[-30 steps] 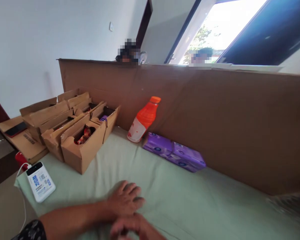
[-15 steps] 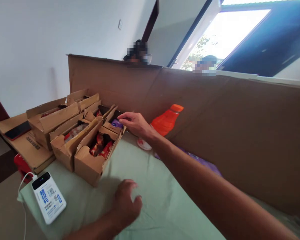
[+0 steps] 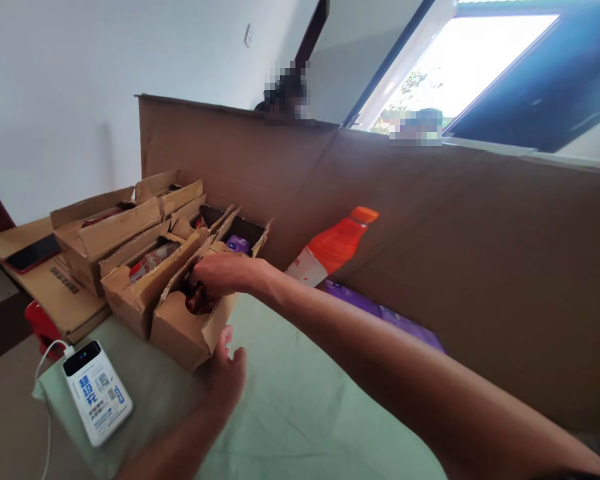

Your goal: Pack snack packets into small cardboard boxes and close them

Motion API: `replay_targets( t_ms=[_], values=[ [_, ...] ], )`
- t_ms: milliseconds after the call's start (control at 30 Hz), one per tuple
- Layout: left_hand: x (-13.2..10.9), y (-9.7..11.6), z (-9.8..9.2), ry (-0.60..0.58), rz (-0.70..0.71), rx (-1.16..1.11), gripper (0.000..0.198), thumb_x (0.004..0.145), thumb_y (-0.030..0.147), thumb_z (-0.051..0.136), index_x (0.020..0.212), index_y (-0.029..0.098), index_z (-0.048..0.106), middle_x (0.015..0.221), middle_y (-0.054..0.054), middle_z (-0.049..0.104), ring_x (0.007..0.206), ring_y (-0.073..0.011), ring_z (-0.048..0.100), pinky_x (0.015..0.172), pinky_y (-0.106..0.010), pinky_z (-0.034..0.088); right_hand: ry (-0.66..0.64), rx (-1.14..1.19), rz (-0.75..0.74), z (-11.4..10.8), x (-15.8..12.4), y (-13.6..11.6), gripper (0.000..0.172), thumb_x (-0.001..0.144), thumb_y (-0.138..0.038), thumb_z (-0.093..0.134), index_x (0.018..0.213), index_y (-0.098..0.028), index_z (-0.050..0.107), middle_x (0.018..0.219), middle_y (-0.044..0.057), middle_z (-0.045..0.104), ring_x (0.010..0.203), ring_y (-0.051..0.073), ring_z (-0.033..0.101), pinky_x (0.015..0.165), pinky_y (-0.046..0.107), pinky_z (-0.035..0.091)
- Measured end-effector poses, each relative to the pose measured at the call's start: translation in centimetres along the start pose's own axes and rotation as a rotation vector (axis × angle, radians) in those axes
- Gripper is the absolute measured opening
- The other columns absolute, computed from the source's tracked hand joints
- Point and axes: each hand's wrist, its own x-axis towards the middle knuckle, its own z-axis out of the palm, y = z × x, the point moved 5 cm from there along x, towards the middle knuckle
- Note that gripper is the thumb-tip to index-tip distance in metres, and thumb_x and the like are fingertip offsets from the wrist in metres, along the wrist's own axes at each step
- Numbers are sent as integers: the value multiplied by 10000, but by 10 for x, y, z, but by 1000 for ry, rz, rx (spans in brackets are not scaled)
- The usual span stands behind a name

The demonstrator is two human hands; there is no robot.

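My right hand [image 3: 220, 273] reaches down into the nearest cardboard box [image 3: 176, 330], over red packets [image 3: 199, 301]; its fingertips are hidden inside. Beside that box's front right corner is my left hand [image 3: 229, 367], thumb and fingers apart and holding nothing. A purple packet [image 3: 238, 244] lies in the box behind. To the left, another open box [image 3: 130, 297] holds red and clear packaging [image 3: 153, 261]. An orange bottle [image 3: 333, 245] with a white label leans at a tilt by the cardboard wall, partly behind my right forearm.
A tall cardboard wall [image 3: 430, 220] runs along the back, with two blurred heads beyond it. Purple packs [image 3: 390, 319] lie at its foot. A white power bank [image 3: 97, 393] with a cable sits front left. A dark phone [image 3: 33, 253] rests on flat cardboard [image 3: 75, 303].
My right hand has moved from the purple packet's box down and left into the nearest box. My left hand has moved up and left, close to that box's corner. The view has shifted slightly.
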Motion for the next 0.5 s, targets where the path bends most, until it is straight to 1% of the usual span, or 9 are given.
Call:
replay_targets(
  t_ms=[100, 167, 200, 267, 300, 333, 400, 433, 500],
  values=[
    [-7, 22, -11, 62, 132, 3, 448, 853, 150, 438, 1284, 200, 548, 1241, -164, 684, 1167, -290, 654, 988, -483, 559, 0, 14, -8, 0, 4, 1, 335, 876, -120, 614, 1171, -169, 764, 1073, 146, 766, 971, 258, 702, 735, 298, 454],
    [-21, 49, -23, 81, 278, 0, 337, 849, 154, 453, 1133, 225, 619, 1180, -131, 698, 1157, -282, 646, 1037, -498, 525, -14, 46, -36, 0, 4, 6, 339, 882, -150, 640, 1200, -182, 755, 1083, 114, 771, 947, 225, 702, 729, 273, 453],
    [-32, 67, -33, 113, 396, 2, 298, 850, 145, 463, 1073, 241, 636, 1153, -111, 696, 1168, -275, 633, 1052, -495, 511, -28, 68, -54, -1, 3, 9, 363, 877, -174, 671, 1233, -195, 741, 1093, 88, 774, 934, 201, 702, 720, 251, 452],
    [-56, 104, -60, 265, 668, 39, 287, 845, 104, 494, 1037, 259, 640, 1137, -90, 670, 1223, -275, 586, 1050, -483, 502, -56, 112, -83, -2, 2, 15, 454, 850, -208, 735, 1303, -214, 702, 1119, 41, 773, 917, 154, 697, 703, 204, 448],
    [-67, 119, -76, 393, 774, 83, 316, 839, 80, 516, 1074, 258, 630, 1165, -95, 644, 1269, -286, 547, 1048, -488, 494, -64, 128, -90, -3, 1, 18, 495, 838, -205, 754, 1328, -216, 685, 1131, 26, 771, 914, 137, 694, 699, 185, 447],
    [-73, 130, -91, 518, 824, 142, 349, 838, 73, 540, 1131, 247, 611, 1208, -109, 617, 1313, -305, 507, 1058, -506, 478, -65, 138, -93, -3, 1, 19, 513, 833, -191, 758, 1339, -217, 677, 1136, 18, 771, 910, 126, 693, 699, 175, 446],
    [-71, 138, -116, 683, 794, 289, 424, 850, 93, 579, 1258, 206, 552, 1292, -151, 579, 1366, -342, 455, 1095, -564, 423, -52, 139, -92, -2, 4, 18, 464, 838, -157, 736, 1297, -214, 707, 1110, 22, 778, 892, 131, 696, 696, 183, 448],
    [-64, 138, -124, 704, 748, 362, 450, 861, 114, 591, 1301, 180, 525, 1298, -170, 586, 1365, -354, 459, 1110, -592, 395, -37, 131, -85, -1, 7, 16, 410, 839, -146, 723, 1247, -194, 737, 1086, 42, 783, 884, 149, 700, 691, 199, 450],
    [-46, 131, -133, 676, 682, 479, 449, 882, 156, 609, 1320, 144, 511, 1231, -177, 643, 1291, -354, 530, 1118, -623, 363, 18, 111, -57, 1, 13, 10, 297, 848, -128, 687, 1129, -125, 784, 1052, 114, 783, 894, 203, 710, 688, 242, 456]
  ],
)
